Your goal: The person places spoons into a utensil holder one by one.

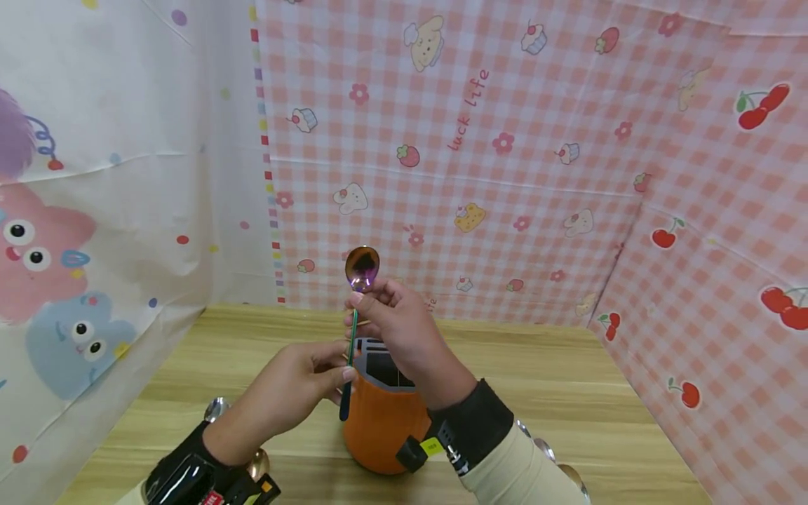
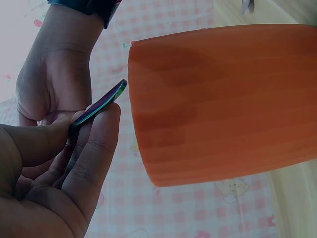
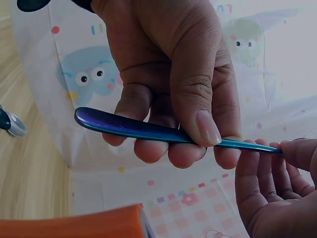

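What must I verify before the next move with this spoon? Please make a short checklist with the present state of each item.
1. Left grip pinches the spoon low on its handle: ok.
2. Right grip pinches it just below the bowl: ok.
3. Orange holder upright on the table: ok.
4. Handle end above the holder's opening: not ok; the head view shows it outside, at the holder's left edge.
5. Whole opening free: cannot tell; the right grip hides part.
6. Other spoons all counted: cannot tell; some are partly hidden.
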A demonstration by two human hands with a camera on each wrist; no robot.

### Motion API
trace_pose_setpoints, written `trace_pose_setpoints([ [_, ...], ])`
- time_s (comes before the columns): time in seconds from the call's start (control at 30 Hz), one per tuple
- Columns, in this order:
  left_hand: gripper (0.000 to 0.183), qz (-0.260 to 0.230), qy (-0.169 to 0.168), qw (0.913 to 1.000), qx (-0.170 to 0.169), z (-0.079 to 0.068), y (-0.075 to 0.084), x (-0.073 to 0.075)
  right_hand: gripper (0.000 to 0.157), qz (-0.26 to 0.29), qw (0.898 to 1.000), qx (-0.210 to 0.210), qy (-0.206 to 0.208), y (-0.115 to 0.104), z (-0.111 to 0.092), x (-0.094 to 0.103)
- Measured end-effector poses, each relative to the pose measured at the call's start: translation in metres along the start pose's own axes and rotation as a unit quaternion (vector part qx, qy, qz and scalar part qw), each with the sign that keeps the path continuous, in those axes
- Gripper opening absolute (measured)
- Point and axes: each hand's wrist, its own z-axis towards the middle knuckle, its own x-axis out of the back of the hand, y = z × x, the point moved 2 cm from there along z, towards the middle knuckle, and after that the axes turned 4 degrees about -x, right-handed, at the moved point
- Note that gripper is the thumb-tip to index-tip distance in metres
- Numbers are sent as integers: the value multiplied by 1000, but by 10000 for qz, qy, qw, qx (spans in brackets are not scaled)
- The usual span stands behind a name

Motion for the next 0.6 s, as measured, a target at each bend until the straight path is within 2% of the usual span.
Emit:
trace_pose_setpoints([
  [0.17, 22, 35, -52, 9999, -87, 10, 4, -5, 20, -58, 9998, 116, 132, -5, 0, 9],
  [0.47, 23, 248, -29, 9996, -120, 25, 12, -11, 21, -143, 9990, 250, 330, -16, -2, 24],
  [0.6, 24, 78, -69, 9998, -193, 30, 15, -13, 23, -113, 9988, 267, 384, -19, -1, 29],
])
